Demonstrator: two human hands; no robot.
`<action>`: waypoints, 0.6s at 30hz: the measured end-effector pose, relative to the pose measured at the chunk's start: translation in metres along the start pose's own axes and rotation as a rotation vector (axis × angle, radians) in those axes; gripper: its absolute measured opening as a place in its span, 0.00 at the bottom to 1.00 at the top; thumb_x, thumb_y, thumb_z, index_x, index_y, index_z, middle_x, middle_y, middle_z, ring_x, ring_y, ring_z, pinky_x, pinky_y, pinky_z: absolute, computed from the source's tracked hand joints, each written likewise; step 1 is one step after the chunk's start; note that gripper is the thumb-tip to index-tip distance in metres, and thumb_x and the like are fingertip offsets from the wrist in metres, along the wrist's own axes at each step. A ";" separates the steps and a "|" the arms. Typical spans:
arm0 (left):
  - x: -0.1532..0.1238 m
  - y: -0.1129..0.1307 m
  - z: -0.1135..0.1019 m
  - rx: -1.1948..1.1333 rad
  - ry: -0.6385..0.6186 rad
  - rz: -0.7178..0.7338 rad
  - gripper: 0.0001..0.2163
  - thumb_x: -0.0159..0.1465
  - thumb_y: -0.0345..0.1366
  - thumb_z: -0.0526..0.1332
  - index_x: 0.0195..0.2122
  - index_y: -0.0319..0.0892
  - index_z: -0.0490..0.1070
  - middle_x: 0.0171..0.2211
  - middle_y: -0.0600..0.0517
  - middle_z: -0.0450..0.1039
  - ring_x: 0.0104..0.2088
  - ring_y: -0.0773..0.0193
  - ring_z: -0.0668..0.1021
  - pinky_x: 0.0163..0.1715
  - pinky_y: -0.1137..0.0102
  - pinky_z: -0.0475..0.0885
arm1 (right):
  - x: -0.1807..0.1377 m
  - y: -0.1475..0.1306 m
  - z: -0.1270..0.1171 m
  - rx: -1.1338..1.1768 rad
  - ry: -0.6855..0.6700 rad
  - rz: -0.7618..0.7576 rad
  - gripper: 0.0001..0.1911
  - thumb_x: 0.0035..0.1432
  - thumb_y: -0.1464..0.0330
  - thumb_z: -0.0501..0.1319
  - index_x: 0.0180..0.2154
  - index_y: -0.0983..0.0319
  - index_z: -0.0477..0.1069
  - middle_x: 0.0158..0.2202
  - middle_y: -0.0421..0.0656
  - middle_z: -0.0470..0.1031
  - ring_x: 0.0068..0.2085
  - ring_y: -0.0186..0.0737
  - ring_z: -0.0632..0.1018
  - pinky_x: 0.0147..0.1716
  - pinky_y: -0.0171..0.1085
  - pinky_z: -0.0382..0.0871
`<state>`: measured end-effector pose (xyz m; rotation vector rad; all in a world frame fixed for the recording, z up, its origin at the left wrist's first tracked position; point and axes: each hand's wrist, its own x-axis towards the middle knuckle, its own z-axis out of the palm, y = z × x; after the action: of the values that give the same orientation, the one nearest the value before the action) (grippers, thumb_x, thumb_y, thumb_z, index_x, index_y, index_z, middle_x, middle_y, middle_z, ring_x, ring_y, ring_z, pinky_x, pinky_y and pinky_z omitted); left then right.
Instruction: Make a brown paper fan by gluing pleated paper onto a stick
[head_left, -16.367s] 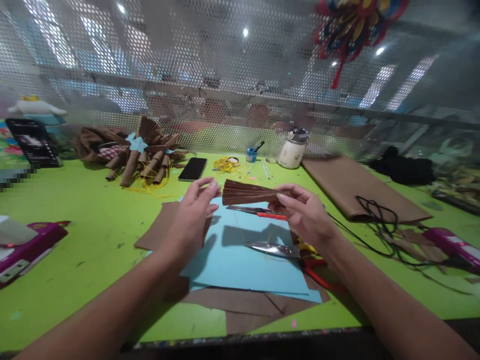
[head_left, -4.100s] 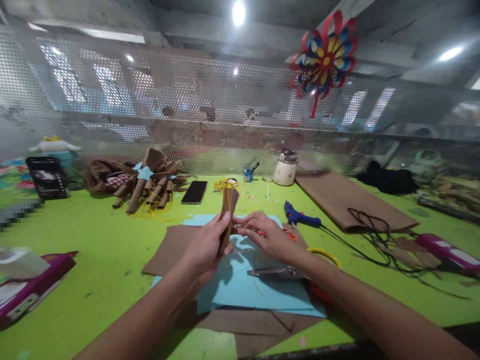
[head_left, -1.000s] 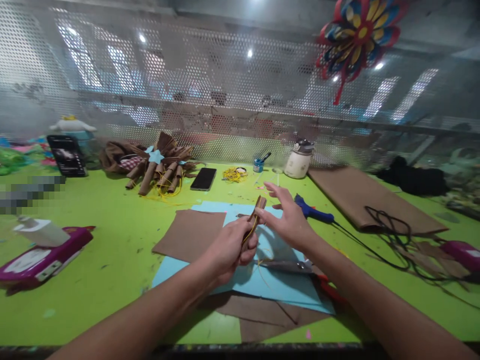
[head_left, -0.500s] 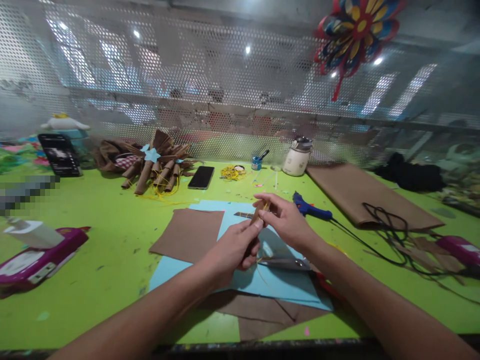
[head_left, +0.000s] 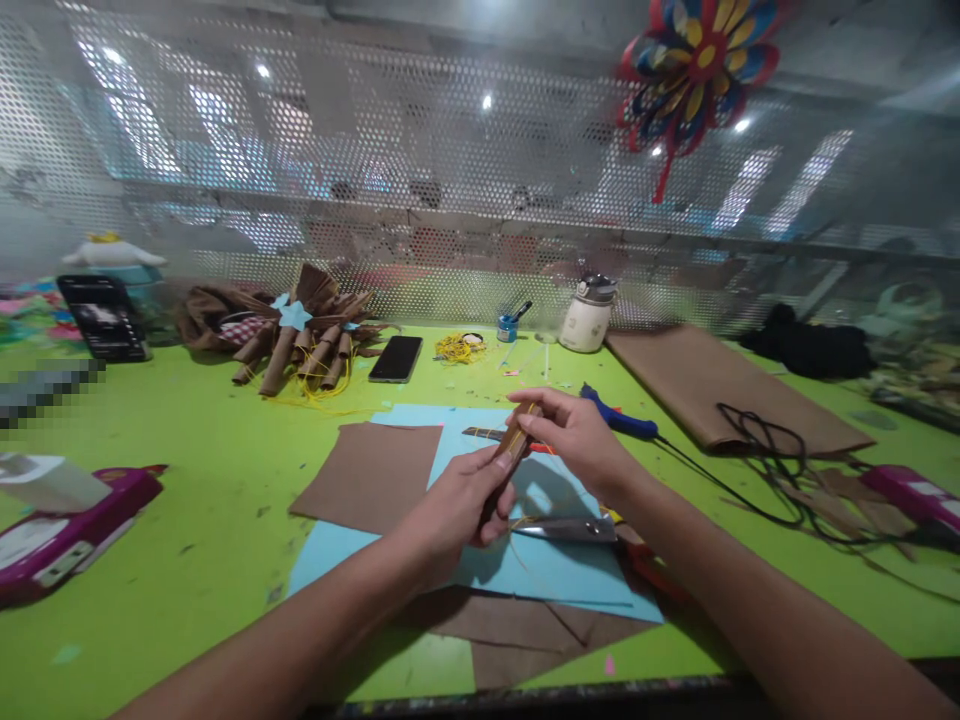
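Observation:
A small brown paper roll (head_left: 513,440) with yellow string on it is held up over the blue paper (head_left: 480,575). My left hand (head_left: 472,500) is closed round its lower part. The fingers and thumb of my right hand (head_left: 566,435) pinch its upper end, where the string runs. Below the hands, scissors (head_left: 574,529) with orange-red handles lie on the blue sheets, their handles partly hidden by my right forearm. A utility knife (head_left: 484,433) is just behind the roll. To the left, a square of brown paper (head_left: 367,475) overlaps the blue paper.
A blue glue gun (head_left: 619,415) with a black cord lies at the right, near folded brown paper (head_left: 727,390). Several paper rolls (head_left: 281,360) with a blue star, a phone (head_left: 395,359), yellow string (head_left: 459,348) and a bottle (head_left: 589,318) stand behind. A purple power strip (head_left: 82,530) is at left.
The paper roll has tilted and shows more of its length between my hands. My right fingers have shifted slightly along its top. The whole view has moved a little.

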<state>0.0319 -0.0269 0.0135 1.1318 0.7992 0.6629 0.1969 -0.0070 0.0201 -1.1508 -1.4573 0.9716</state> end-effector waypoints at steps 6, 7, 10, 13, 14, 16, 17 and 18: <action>-0.004 0.004 -0.001 -0.001 -0.075 -0.001 0.11 0.64 0.43 0.55 0.39 0.41 0.66 0.19 0.59 0.60 0.14 0.76 0.58 0.13 0.77 0.46 | 0.012 0.002 -0.043 0.074 -0.245 0.020 0.16 0.56 0.60 0.61 0.37 0.66 0.76 0.30 0.42 0.74 0.30 0.32 0.73 0.33 0.36 0.69; -0.004 0.005 -0.001 0.010 -0.083 -0.004 0.11 0.65 0.43 0.54 0.39 0.40 0.66 0.19 0.59 0.60 0.14 0.76 0.58 0.13 0.77 0.45 | 0.014 0.004 -0.051 0.092 -0.285 0.036 0.15 0.57 0.60 0.61 0.38 0.66 0.76 0.30 0.41 0.74 0.29 0.31 0.72 0.32 0.35 0.68; -0.006 0.007 0.000 0.052 -0.089 -0.021 0.12 0.66 0.43 0.52 0.41 0.40 0.67 0.19 0.58 0.60 0.13 0.76 0.59 0.13 0.76 0.44 | 0.016 0.009 -0.068 0.071 -0.350 0.050 0.13 0.56 0.64 0.62 0.40 0.64 0.77 0.29 0.40 0.74 0.28 0.29 0.71 0.31 0.33 0.67; -0.007 0.009 0.002 0.055 -0.096 -0.031 0.12 0.66 0.43 0.52 0.43 0.41 0.67 0.18 0.59 0.60 0.12 0.76 0.58 0.13 0.76 0.44 | 0.015 0.006 -0.072 -0.015 -0.398 0.031 0.11 0.54 0.65 0.64 0.39 0.63 0.77 0.29 0.39 0.75 0.28 0.29 0.71 0.29 0.32 0.66; -0.007 0.010 0.002 0.050 -0.104 -0.032 0.12 0.66 0.43 0.52 0.43 0.41 0.67 0.18 0.59 0.60 0.12 0.76 0.58 0.13 0.76 0.44 | 0.015 0.004 -0.072 -0.029 -0.400 0.024 0.10 0.53 0.66 0.64 0.38 0.62 0.78 0.30 0.39 0.75 0.27 0.30 0.71 0.29 0.33 0.66; -0.007 0.011 0.002 0.040 -0.121 -0.038 0.11 0.66 0.43 0.53 0.42 0.41 0.66 0.18 0.59 0.60 0.13 0.76 0.58 0.13 0.76 0.45 | 0.014 0.000 -0.070 -0.031 -0.382 -0.009 0.08 0.52 0.66 0.65 0.34 0.62 0.78 0.32 0.40 0.75 0.28 0.30 0.71 0.29 0.33 0.66; -0.007 0.012 0.001 0.035 -0.129 -0.045 0.11 0.65 0.43 0.53 0.41 0.41 0.67 0.18 0.59 0.60 0.13 0.76 0.58 0.13 0.76 0.45 | 0.014 -0.002 -0.069 -0.025 -0.364 -0.039 0.06 0.51 0.66 0.65 0.32 0.62 0.78 0.32 0.40 0.75 0.30 0.31 0.71 0.30 0.33 0.66; -0.007 0.012 0.000 0.033 -0.137 -0.056 0.11 0.65 0.43 0.53 0.41 0.41 0.67 0.18 0.59 0.60 0.13 0.76 0.58 0.13 0.76 0.45 | 0.014 -0.003 -0.069 -0.017 -0.342 -0.073 0.06 0.51 0.66 0.66 0.31 0.62 0.78 0.33 0.41 0.75 0.31 0.32 0.72 0.32 0.34 0.67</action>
<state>0.0273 -0.0294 0.0267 1.1674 0.7240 0.5219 0.2634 0.0065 0.0385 -0.9672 -1.7682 1.1468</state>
